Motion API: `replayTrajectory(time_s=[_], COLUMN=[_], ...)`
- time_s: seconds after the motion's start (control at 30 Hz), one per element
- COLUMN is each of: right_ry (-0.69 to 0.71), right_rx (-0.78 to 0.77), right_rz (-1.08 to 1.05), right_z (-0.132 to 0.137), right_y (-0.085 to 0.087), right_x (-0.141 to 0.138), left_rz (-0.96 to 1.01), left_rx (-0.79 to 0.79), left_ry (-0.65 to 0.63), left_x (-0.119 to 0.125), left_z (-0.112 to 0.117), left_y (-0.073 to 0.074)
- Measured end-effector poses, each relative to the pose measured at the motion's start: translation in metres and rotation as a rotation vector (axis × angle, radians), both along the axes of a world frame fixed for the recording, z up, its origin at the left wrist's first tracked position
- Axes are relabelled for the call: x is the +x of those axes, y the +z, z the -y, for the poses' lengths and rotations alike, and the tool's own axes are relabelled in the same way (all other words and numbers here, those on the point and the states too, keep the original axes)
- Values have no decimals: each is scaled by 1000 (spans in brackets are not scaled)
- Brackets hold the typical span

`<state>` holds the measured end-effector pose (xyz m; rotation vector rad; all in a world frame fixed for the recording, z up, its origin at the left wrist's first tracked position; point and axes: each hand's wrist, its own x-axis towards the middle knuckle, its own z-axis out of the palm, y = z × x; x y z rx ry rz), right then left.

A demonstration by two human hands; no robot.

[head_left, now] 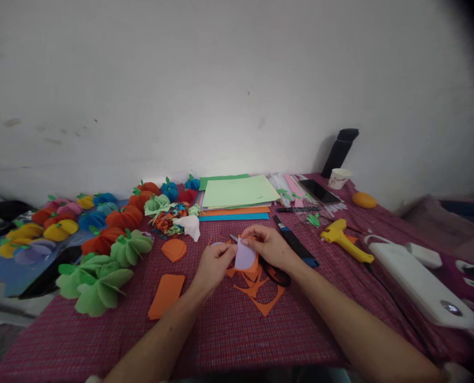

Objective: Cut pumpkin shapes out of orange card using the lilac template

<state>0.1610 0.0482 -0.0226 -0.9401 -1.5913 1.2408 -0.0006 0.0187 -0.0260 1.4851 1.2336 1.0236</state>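
A small lilac paper piece (244, 256) with orange paper against it is held upright over the middle of the table. My left hand (216, 264) is closed in a pinch at its left edge. My right hand (271, 248) is closed on its top edge, thumb and fingers together. Scissors with dark handles (276, 274) show below my right hand; a blade tip pokes out left of the paper, and the rest is hidden. Orange paper scraps (265, 306) lie under the hands. To the left are rounded orange cutouts (174, 249) and a stack of orange rectangles (166, 297).
Colourful paper pumpkins (125, 218) crowd the left side, beside a heap of scraps (168, 221). Coloured sheets (239, 191) lie at the back. On the right are a phone (319, 191), paper cup (339, 178), yellow glue gun (345, 240), white power bank-like device (424, 282) and dark cutter-like tool (296, 244).
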Motion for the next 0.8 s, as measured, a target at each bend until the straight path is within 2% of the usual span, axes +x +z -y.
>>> replayTrajectory(time_s=[0.23,0.8], right_ry=[-12,5], right_rx=[-6,-23], right_rz=[-35,-59], right_z=[0,1], right_y=[1,-1], right_x=[0,0], left_rz=[44,-91], left_rx=[0,88], left_ry=[-29,-3], left_x=[1,-2], left_z=[1,-2], left_y=[2,-7])
